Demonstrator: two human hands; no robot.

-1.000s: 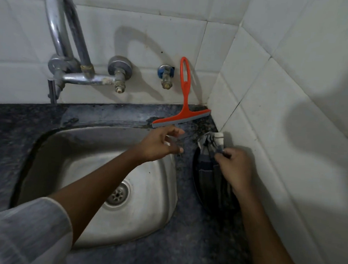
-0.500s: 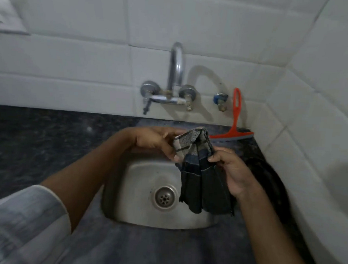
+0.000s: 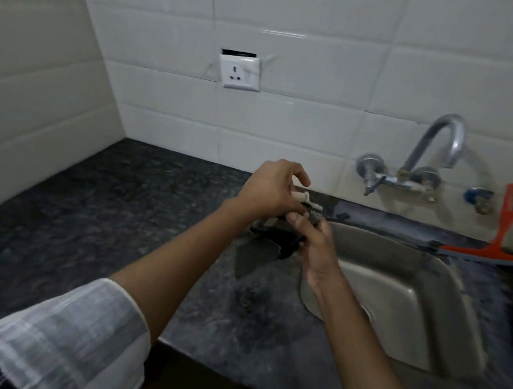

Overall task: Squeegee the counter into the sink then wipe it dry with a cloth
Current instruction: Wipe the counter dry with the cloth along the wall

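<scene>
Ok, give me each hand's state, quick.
Left hand: closed on the cloth.
Right hand: closed on the same cloth.

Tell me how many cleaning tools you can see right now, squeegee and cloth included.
2. The red squeegee leans against the wall tiles behind the sink, right of the tap. The dark cloth is bunched between the left hand and right hand, over the sink's left edge.

A dark checked cloth hangs bunched above the counter beside the sink; the orange squeegee leans behind it.
</scene>
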